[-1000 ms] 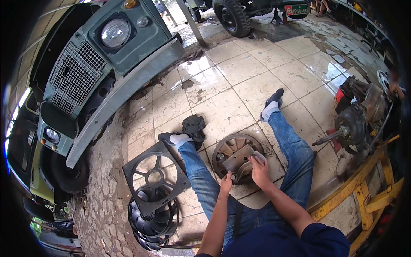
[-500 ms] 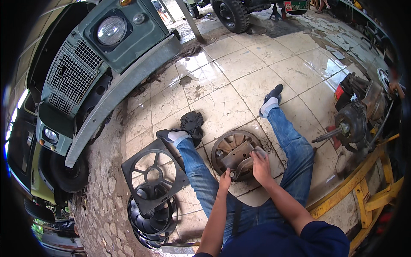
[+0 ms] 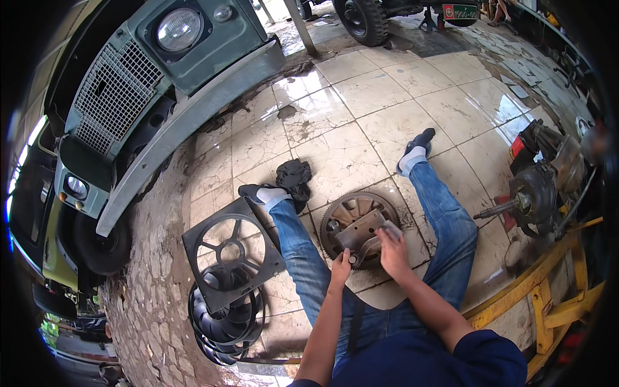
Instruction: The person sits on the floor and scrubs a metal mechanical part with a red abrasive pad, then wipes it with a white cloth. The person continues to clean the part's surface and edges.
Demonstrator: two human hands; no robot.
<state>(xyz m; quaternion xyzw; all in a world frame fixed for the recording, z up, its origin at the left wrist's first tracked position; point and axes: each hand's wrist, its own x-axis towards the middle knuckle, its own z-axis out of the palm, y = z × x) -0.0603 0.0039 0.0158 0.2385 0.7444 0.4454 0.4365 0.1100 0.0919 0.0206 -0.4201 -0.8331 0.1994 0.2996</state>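
Observation:
Between my legs lies a toothed flywheel (image 3: pixel 380 206) with a spoked cover, flat on the tiles. Above it a brown metal bracket (image 3: pixel 358 230), a plate with holes and a curved arm, is held at a slant. My left hand (image 3: pixel 340 267) is closed on the bracket's near end, thumb beside a round bushing (image 3: pixel 353 259). My right hand (image 3: pixel 394 253) is at the bracket's right side, fingers bent and pressed against it. Under those fingers a small greyish flat piece (image 3: pixel 391 229) shows, blurred and mostly hidden, so its kind is unclear.
By my left leg lie a black fan shroud (image 3: pixel 192 240) and a black fan (image 3: pixel 240 326). A dark cloth (image 3: pixel 293 173) sits near my left foot. At right are a gearbox-like part with a shaft (image 3: pixel 534 197) and a yellow frame (image 3: pixel 516 297). A green vehicle (image 3: pixel 145 71) stands at left.
The view has shifted slightly. My left hand keeps its hold on the bracket, and my right hand stays at the bracket's right side with little visible movement.

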